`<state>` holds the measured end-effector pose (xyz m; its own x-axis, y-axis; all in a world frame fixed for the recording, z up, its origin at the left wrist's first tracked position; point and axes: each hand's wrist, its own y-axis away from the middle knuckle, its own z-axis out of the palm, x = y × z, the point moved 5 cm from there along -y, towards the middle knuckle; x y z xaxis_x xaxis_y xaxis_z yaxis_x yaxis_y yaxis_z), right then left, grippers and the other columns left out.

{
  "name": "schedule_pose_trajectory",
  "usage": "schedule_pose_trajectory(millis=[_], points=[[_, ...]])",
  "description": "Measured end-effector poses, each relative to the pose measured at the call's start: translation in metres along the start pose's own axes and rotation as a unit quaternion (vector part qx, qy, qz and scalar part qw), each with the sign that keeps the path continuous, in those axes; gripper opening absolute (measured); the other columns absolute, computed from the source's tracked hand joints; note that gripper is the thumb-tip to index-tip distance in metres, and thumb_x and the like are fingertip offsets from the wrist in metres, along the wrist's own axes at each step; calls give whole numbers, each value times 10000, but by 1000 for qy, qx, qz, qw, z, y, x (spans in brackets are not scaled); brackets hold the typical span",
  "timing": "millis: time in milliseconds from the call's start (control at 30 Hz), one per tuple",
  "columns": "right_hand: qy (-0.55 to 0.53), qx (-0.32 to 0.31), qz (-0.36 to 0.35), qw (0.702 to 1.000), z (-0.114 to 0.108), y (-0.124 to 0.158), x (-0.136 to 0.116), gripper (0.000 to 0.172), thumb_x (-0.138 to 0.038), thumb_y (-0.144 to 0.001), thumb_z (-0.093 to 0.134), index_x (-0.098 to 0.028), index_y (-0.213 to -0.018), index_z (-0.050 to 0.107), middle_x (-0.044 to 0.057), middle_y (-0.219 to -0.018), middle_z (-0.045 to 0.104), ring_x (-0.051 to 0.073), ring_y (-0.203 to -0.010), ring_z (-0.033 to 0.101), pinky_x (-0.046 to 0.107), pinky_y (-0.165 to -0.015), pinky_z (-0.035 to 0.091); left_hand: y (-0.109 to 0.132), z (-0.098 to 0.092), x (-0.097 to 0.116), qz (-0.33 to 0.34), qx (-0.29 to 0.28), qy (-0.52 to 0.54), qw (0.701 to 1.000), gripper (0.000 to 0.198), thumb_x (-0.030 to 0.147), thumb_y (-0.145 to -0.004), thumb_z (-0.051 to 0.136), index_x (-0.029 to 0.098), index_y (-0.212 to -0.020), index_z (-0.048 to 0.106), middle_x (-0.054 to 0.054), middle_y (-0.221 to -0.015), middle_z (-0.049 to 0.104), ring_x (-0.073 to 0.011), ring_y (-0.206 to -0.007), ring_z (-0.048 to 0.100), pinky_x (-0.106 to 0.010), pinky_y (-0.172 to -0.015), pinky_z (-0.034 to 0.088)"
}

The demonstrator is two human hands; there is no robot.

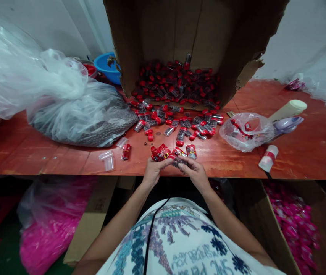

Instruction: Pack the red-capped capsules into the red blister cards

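Hands (153, 170) hold dark beads (178, 162) beside red printed packets (162, 152).

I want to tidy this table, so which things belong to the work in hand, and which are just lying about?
Likely in use:
red packets at the left hand
dark piece at the right hand
red-capped containers
bag of dark beads

Seemingly just lying about:
blue basin
white roll with red band
cream roll
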<state>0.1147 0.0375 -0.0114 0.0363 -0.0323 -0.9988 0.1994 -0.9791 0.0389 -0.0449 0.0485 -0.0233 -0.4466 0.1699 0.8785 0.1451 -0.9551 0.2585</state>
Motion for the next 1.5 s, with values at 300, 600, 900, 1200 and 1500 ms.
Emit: schedule_pose_trajectory(millis=[300,600,900,1200,1500], points=[[28,89,-37,995,4,10,4,336,-335,-831,592,-256,-1153,644,52,-1074,669,195,-902,626,302,-727,527,2,2,-3,19,24,-1,1000,266,188,-522,825,125,-738,683,-22,-689,677,-130,-599,603,-229,-568,471],[-25,43,-3,999,7,3,19,369,-356,-806,628,-232,-1153,623,39,-998,685,174,-848,632,319,-777,527,5,5,-9,-33,-10,13,999,380,150,-496,831,143,-843,678,-10,-732,690,-138,-647,629,-241,-635,493],[-92,-8,54,994,10,-2,24,478,-362,-794,623,-253,-1253,546,29,-979,659,139,-696,621,281,-614,562,6,3,-7,-39,-11,32,999,286,188,-556,818,123,-800,684,-45,-767,706,-161,-683,651,-284,-704,524],[-68,-15,64,996,5,-8,34,414,-358,-691,715,-212,-1067,621,-29,-739,654,116,-583,610,242,-529,542,6,-1,-16,-99,4,42,994,281,192,-531,835,117,-759,690,-37,-698,689,-139,-575,624,-257,-584,524],[-117,6,67,991,12,-2,31,410,-382,-744,672,-241,-1114,566,-18,-755,642,143,-621,620,248,-530,525,18,8,-22,-47,-11,46,998,271,193,-545,823,117,-770,692,-47,-713,695,-160,-600,634,-285,-605,528]])
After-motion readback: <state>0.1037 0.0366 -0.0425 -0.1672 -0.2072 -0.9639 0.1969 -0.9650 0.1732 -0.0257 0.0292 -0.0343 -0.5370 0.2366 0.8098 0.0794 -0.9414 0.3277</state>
